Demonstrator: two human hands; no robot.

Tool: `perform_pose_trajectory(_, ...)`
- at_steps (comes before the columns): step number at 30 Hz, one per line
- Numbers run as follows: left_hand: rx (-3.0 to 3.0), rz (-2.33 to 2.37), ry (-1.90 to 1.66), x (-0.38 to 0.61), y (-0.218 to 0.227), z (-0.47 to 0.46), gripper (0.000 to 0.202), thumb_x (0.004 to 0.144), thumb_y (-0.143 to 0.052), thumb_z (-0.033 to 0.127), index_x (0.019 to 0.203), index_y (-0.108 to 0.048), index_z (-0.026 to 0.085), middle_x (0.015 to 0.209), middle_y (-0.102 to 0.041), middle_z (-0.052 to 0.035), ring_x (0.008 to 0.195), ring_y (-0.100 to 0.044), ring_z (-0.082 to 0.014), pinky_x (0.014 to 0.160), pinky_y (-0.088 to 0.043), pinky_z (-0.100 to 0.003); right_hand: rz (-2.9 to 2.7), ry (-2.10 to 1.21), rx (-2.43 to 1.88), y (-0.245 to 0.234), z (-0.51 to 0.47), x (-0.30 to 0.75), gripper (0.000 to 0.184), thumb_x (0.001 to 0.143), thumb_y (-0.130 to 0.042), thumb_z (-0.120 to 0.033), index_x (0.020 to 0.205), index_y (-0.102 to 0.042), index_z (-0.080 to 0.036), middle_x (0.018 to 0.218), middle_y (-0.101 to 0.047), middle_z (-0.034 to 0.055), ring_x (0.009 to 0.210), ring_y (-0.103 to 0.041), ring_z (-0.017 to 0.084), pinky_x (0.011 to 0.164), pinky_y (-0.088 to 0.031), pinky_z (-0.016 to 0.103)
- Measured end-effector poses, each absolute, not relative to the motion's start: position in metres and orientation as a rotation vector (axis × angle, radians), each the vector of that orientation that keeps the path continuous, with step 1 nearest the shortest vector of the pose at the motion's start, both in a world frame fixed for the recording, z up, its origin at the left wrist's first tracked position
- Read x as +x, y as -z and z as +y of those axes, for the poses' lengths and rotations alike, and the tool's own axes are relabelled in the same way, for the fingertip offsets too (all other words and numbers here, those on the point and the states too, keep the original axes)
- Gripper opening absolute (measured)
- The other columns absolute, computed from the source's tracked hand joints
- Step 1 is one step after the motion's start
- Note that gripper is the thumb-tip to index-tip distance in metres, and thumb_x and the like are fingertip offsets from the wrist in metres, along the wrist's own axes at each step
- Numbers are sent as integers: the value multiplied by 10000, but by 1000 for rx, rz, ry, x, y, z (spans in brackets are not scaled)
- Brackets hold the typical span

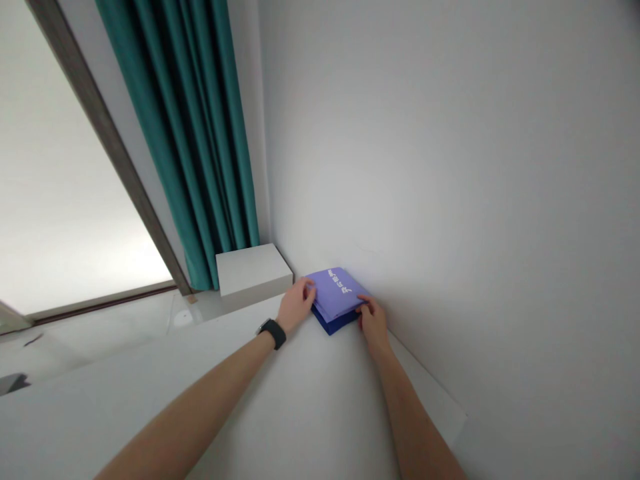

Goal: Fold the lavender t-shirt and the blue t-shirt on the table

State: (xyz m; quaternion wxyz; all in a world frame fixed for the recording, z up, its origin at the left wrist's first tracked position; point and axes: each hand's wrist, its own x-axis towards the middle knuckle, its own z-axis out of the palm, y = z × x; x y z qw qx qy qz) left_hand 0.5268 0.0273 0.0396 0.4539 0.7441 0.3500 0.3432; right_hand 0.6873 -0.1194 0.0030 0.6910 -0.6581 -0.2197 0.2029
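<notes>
A flat, folded purple item with white printed characters lies on a white surface, close to the wall. It could be a folded bag, but its kind is not certain. Beneath its front edge shows a dark blue layer; whether this is part of the same item I cannot tell. My left hand, with a black watch on its wrist, has its fingers curled at the item's left edge. At the right corner, my right hand pinches the edge between thumb and fingers.
The white surface stretches toward me and runs along the white wall on the right. A lower white cabinet or box stands beyond it. Green curtains hang behind, beside a brown-framed window or door. The floor is pale.
</notes>
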Motion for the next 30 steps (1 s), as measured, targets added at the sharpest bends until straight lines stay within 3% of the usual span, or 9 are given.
perform_pose_trajectory(4,2335,506,-692,517,-43,-3,234,774,-715,382,950,-644,245,784,-624,-36,850,-600,-231,906,-402,-323,-465,-296,-1578,-3,-119,681,240,712,-514,-274,912,-638,-225,648,-628,-22,434,-486,131,410,-359,252)
perform_pose_trajectory(8,2442,591,-656,524,-41,-19,220,795,-701,361,966,-612,253,737,-613,-33,790,-612,-239,844,-415,-316,-459,-306,-1628,-1,-120,678,143,706,-522,-281,739,-640,-209,594,-631,-7,376,-464,120,356,-314,241)
perform_pose_trajectory(18,2697,696,-521,524,-44,-29,139,925,-480,274,1040,-551,239,820,-668,-27,769,-638,-208,744,-442,-291,-429,-373,-1710,0,-118,679,365,724,-458,-281,977,-667,-122,632,-649,15,347,-486,123,279,-290,225)
perform_pose_trajectory(27,2813,604,-530,519,-33,-21,133,973,-418,256,1018,-540,230,772,-666,-4,703,-636,-179,674,-434,-261,-472,-325,-1785,2,-115,682,339,756,-431,-296,946,-657,-127,637,-648,37,398,-548,149,308,-337,233)
perform_pose_trajectory(30,2814,542,-540,515,-34,-19,146,967,-430,267,990,-567,224,771,-660,-11,715,-631,-185,704,-455,-278,-494,-201,-1827,1,-117,684,321,781,-430,-320,921,-648,-130,649,-647,56,476,-575,176,411,-429,272)
